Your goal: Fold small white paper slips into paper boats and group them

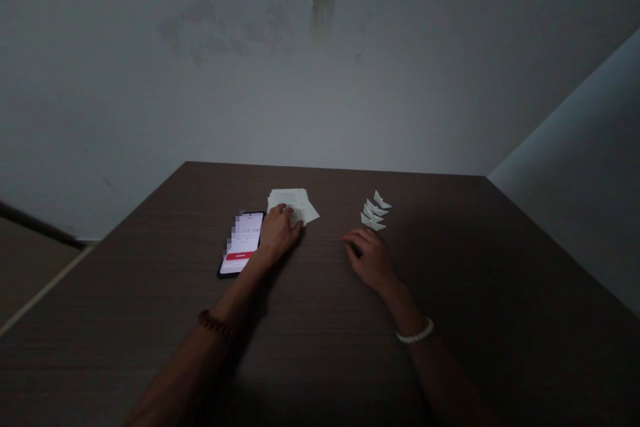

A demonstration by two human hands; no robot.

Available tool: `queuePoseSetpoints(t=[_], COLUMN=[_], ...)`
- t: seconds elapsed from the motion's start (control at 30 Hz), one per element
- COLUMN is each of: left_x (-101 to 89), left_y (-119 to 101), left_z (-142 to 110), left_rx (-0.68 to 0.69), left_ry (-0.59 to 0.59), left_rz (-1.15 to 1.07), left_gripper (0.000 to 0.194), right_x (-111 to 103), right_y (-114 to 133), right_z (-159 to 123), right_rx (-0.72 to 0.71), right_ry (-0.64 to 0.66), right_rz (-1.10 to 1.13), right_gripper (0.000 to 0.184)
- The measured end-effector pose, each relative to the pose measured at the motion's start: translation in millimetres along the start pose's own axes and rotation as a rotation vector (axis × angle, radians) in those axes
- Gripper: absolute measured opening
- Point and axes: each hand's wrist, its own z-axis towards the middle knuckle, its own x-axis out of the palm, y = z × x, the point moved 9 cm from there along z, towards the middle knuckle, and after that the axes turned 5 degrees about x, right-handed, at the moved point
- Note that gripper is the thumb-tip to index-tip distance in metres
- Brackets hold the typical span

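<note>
My left hand [278,232] lies on the near edge of a small stack of white paper sheets [299,203], its fingers curled down onto the top sheet. My right hand [369,256] rests on the dark wooden table [450,293], fingers loosely bent and apart, holding nothing. Just beyond its fingertips lie several small folded white paper pieces [375,211] in a short row. A lit phone [243,242] lies flat right beside my left hand. A beaded bracelet is on my left wrist and a white band on my right.
The table stands against a pale wall [320,100] at the back and another wall on the right. Its left edge [100,243] drops to a lower floor. The room is dim.
</note>
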Motion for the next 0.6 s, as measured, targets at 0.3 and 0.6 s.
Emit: queuePoseSetpoints(t=[0.3,0.6], left_x=[2.7,2.7], left_y=[4.7,4.2], left_z=[10.7,10.2], left_rx=[-0.003,0.005], left_ry=[0.043,0.059], left_rz=[0.051,0.054], left_gripper=[0.037,0.030], right_x=[13.4,15.1], right_y=[2.9,2.5], right_z=[1.4,1.6], right_rx=[0.001,0.011], right_ry=[0.084,0.113], right_rz=[-0.014,-0.021], right_gripper=[0.021,0.020])
